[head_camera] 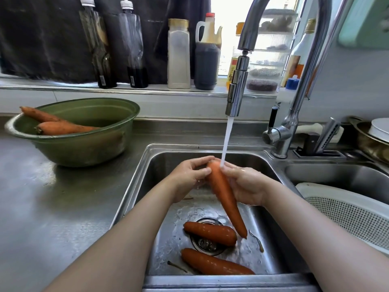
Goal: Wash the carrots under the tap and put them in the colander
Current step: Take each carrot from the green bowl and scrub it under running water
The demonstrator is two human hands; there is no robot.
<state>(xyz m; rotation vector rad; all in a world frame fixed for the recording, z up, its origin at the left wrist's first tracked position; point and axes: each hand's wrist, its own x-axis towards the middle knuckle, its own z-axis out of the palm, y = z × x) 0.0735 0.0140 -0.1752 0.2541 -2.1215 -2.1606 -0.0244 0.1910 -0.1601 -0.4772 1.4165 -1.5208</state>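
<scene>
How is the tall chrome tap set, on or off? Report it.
On. A white stream of water falls from the chrome tap onto the long orange carrot gripped by the left hand and right hand.

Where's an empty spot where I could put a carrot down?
The steel counter has bare room in front of the green bowl, left of the sink. The colander, on the right, shows nothing in its visible part. Crowded: the windowsill full of bottles, the knife block beside the tap, and the sink floor, where two carrots lie.
</scene>
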